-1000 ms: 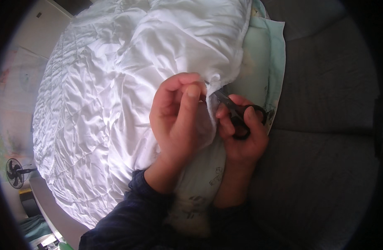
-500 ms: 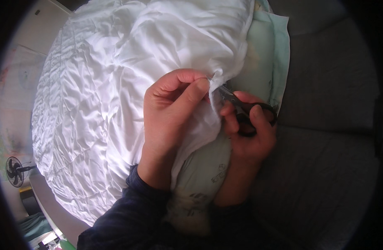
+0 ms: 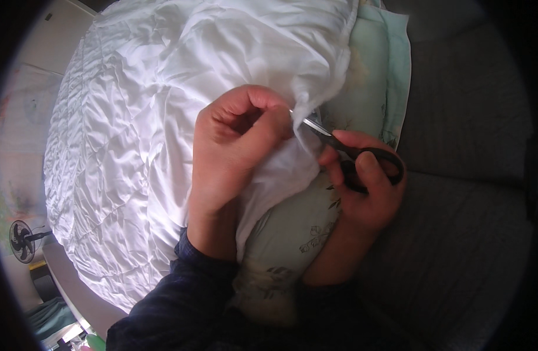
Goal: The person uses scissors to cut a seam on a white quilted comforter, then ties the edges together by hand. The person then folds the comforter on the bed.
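Observation:
My left hand (image 3: 237, 146) pinches the edge of a white quilted duvet (image 3: 128, 117) and holds it taut near its corner. My right hand (image 3: 365, 187) grips black-handled scissors (image 3: 354, 153), fingers through the loops. The silver blades point left, their tips at the duvet edge right beside my left thumb. A pale green pillow (image 3: 292, 228) with a dark leaf print lies under both hands. Both forearms wear dark blue sleeves.
The duvet spreads across the left and top of the view. A grey ribbed fabric surface (image 3: 456, 205) fills the right side. A small black fan (image 3: 22, 243) stands on the floor at the far left, with other small items at the lower left.
My left hand has pulled the duvet edge up and tightened its pinch. The scissors moved slightly up and right, the blades now at the fabric edge.

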`<state>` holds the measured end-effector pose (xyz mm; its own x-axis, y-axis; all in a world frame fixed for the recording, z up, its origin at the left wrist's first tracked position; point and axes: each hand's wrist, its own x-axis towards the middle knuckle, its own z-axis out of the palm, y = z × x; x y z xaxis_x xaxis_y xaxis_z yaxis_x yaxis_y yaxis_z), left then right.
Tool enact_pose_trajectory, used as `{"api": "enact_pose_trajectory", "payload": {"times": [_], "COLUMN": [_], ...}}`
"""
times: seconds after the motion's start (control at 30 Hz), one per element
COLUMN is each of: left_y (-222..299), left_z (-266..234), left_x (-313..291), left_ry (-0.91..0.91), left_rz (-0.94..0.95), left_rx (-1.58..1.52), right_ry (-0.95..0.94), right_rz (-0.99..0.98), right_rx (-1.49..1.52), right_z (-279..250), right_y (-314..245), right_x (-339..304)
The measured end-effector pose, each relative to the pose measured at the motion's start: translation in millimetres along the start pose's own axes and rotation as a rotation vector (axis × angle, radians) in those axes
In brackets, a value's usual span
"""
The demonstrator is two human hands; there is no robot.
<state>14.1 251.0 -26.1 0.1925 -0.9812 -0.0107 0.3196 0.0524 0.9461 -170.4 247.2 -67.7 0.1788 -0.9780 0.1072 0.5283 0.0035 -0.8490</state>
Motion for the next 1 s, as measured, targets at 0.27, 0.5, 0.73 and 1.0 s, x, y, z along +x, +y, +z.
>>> {"api": "enact_pose_trajectory", "payload": {"times": [0.27, 0.5, 0.73, 1.0], "left_y": [-6.0, -6.6, -26.6, -31.3], "left_z": [1.8, 10.3, 18.0, 14.3], "left_x": [4.0, -2.8, -3.2, 0.9], "left_ry": [0.084, 0.041, -0.015, -0.068], "left_rz": [0.003, 0.044, 0.088, 0.334], "left_rx": [-0.063, 0.102, 0.173, 0.261], "right_ry": [0.152, 0.474, 0.283, 0.138], "right_rz": [-0.25, -0.293, -0.689, -0.577], "right_rx": [-0.324, -0.837, -0.941, -0.655], "right_z": [-9.9, -4.6, 3.3, 19.3], "right_y": [3.5, 22.8, 14.5, 20.3], "right_x": [-6.9, 19.3, 20.3, 17.8]}}
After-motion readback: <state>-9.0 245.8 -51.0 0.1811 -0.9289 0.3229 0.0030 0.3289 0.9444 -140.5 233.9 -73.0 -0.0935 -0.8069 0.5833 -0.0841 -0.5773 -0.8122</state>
